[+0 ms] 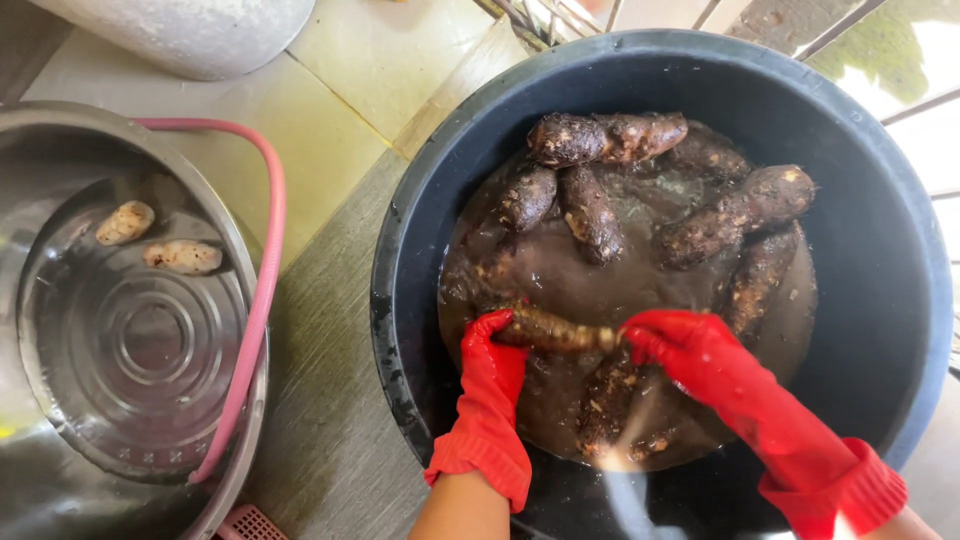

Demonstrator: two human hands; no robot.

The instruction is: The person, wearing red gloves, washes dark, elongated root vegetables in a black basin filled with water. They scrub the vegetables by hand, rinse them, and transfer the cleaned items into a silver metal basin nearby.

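- Two gloved hands, left and right, each have fingers closed on one end of a muddy root, so it sits level just over the brown water.
- Black tub holds more dirty roots soaking.
- Steel basin beside it keeps two pale roots apart from the mud.

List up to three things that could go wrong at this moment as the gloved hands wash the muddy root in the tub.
The wet root, held only at its ends by the left hand and right hand, may slip into the murky water. That water hides what lies below. Splashes could dirty the cleaned roots in the steel basin.
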